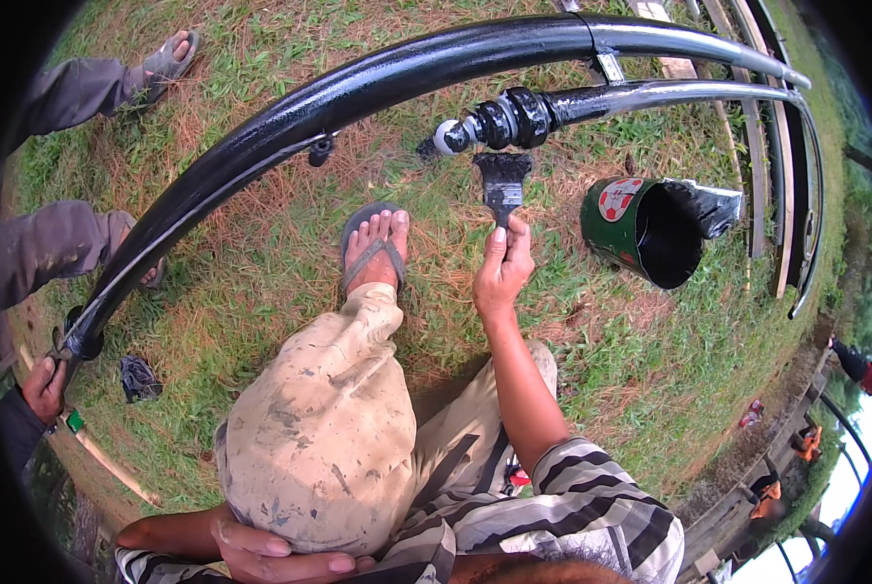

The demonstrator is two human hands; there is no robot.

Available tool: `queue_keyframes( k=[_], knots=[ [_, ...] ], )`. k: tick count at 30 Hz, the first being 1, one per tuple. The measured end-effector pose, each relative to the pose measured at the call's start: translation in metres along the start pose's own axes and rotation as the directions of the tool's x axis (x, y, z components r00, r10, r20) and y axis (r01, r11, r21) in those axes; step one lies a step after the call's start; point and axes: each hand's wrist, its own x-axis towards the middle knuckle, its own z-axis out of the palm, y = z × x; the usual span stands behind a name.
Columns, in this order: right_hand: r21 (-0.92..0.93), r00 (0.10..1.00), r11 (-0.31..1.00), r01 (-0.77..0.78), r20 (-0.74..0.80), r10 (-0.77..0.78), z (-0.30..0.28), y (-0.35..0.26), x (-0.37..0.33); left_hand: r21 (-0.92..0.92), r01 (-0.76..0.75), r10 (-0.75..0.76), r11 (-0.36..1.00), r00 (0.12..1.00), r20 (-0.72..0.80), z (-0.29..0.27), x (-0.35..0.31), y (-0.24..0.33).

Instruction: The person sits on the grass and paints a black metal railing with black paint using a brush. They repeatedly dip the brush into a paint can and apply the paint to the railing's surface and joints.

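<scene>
A wide paintbrush [503, 187] with black-coated bristles is gripped by its handle in my right hand [505, 265]. Its bristles are just below a turned finial [514, 119], mostly glossy black with a grey-white ball at its tip. That finial ends the shorter pipe, beside a long curved black pole [358, 86] that arches across the view. To the right of the brush, a green paint can [613, 226] leans open, dark inside and smeared black at its lip. My left hand [275, 553] lies against my bent knee in paint-spotted beige trousers, fingers stretched out and holding nothing.
At the left, another person's hand [43, 389] is at the pole's lower end, with their legs [51, 241] nearby. Wooden planks [755, 127] lie under the pipes at right. A crumpled dark plastic bag [139, 379] rests on the grass. Several people appear at the far right.
</scene>
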Motion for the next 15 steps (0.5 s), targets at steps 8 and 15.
queue_keyframes(
  k=[8, 15],
  knots=[
    [-0.069, 0.995, 0.996, -0.060, -0.087, 0.054, 0.054, 0.021, -0.006, -0.016, -0.026, 0.026, 1.000, 1.000, 0.017, -0.006, 0.001, -0.006],
    [-0.084, 0.976, 0.992, 0.099, -0.185, -0.113, 0.052, 0.001, 0.001, -0.042, -0.026, 0.027, 0.999, 0.999, 0.033, -0.007, 0.005, -0.009]
  ],
)
